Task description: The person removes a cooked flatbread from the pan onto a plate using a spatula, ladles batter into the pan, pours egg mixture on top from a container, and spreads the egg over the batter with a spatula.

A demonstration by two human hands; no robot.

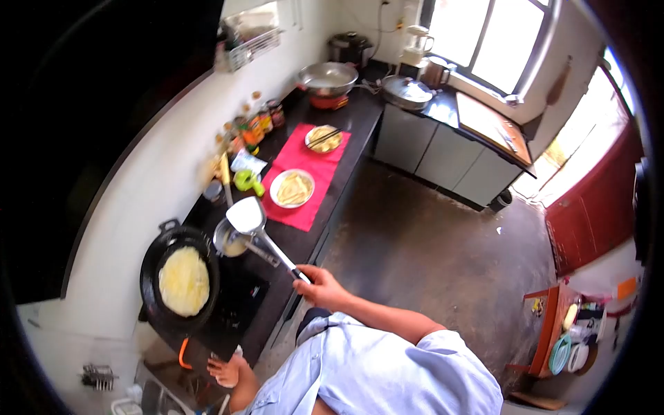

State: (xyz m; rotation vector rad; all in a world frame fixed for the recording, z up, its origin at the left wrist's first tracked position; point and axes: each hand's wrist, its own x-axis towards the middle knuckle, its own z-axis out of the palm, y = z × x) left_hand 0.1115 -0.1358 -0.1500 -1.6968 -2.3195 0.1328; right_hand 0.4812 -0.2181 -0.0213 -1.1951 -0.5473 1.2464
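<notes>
My right hand (pixel 315 285) grips the dark handle of a spatula (pixel 247 216), whose broad pale blade is raised over the counter. Below that blade sits a metal pot (pixel 234 238) with pale liquid in it and a handle pointing toward me. A round, flat yellow pancake (pixel 184 282) lies in the black wok (pixel 147 270) on the stove. My left hand (pixel 227 371) is low by the counter's near edge, fingers apart, with a small white thing I cannot make out beside it. An orange hook-shaped handle (pixel 184 353) shows near the wok.
On a red mat (pixel 299 220) stand a bowl of folded pancakes (pixel 292 189) and a plate (pixel 324 139) with chopsticks across it. A green object (pixel 247 181) and several jars (pixel 259 123) line the wall. Farther back are a large steel pan (pixel 327 77) and a cutting board (pixel 491 124).
</notes>
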